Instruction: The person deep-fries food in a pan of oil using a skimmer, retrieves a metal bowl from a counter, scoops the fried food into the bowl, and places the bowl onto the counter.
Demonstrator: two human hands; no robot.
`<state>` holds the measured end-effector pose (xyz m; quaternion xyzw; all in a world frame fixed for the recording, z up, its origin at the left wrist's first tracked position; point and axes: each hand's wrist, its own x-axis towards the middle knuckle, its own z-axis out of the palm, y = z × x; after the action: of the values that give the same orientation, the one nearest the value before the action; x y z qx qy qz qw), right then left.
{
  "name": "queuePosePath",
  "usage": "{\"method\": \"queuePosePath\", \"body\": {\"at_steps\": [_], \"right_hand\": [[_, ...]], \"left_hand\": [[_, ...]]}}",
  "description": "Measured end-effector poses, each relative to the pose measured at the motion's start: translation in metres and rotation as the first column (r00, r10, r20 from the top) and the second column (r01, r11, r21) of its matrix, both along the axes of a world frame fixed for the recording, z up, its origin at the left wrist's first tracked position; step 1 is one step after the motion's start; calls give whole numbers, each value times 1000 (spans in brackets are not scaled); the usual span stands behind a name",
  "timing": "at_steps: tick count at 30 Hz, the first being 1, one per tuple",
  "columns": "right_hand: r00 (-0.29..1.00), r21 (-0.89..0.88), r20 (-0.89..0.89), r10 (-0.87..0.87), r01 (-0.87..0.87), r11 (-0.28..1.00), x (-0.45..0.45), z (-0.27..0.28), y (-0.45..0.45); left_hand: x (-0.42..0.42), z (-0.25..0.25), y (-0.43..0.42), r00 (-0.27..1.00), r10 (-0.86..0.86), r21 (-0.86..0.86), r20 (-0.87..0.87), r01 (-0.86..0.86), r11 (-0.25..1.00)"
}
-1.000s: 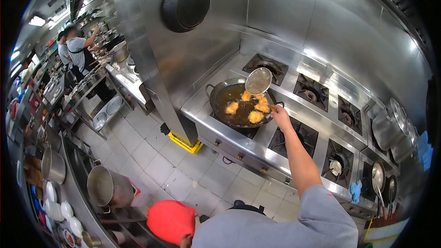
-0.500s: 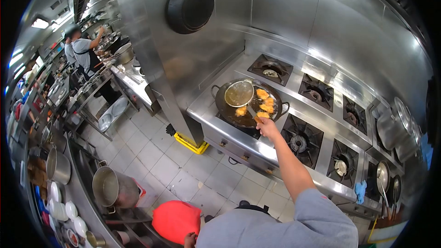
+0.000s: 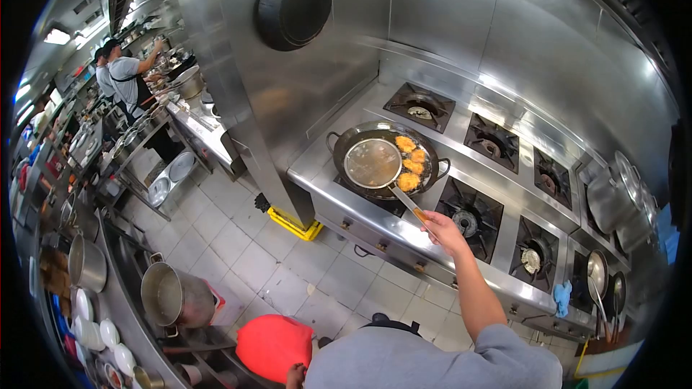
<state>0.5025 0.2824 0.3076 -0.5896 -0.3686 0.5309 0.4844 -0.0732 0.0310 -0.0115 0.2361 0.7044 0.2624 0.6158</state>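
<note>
A round mesh strainer (image 3: 373,163) lies over the left part of a dark two-handled wok (image 3: 386,128) on the stove. Wrapped round its handle is my right hand (image 3: 442,230), in front of the stove's edge. Several golden fried pieces (image 3: 411,163) float in the oil at the wok's right side, beside the strainer. At the bottom edge, my left hand (image 3: 296,374) is partly in view next to a red rounded object (image 3: 274,348); its fingers are too small and dark to read.
Other burners (image 3: 468,220) surround the wok. Large metal pots (image 3: 613,198) stand at the right. A black pan (image 3: 294,7) hangs on the wall. At the left are a tall pot (image 3: 173,295), stacked white dishes (image 3: 88,333) and two people (image 3: 124,75) at another counter.
The strainer has come down from above the wok's back right to its left part. My right hand has moved back toward me, away from the wok's rim. The view has shifted slightly.
</note>
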Motion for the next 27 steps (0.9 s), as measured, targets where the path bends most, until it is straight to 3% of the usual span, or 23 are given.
{"method": "queuePosePath", "body": {"at_steps": [3,5,7,10,16,19,27], "right_hand": [[997,3,31,-72,72,997,15,7,-16],[969,61,191,-159,150,987,26,12,-25],[942,80,287,-175,159,984,42,15,-34],[831,53,535,-152,146,988,52,34,-49],[786,40,608,-109,106,994,50,47,-56],[788,61,611,-80,54,997,45,26,-41],[904,-11,423,-60,72,997,-3,-8,-1]], "left_hand": [[-3,2,4,999,-32,-10,5,32,999],[2,29,13,998,-55,-15,-8,54,998],[13,61,20,971,-169,-18,-169,168,986],[6,43,16,990,-112,1,-91,112,994],[-3,20,16,989,-134,-38,-62,132,990],[-1,7,21,989,-131,-42,-72,128,991],[10,17,22,996,-61,-29,-67,59,998]]}}
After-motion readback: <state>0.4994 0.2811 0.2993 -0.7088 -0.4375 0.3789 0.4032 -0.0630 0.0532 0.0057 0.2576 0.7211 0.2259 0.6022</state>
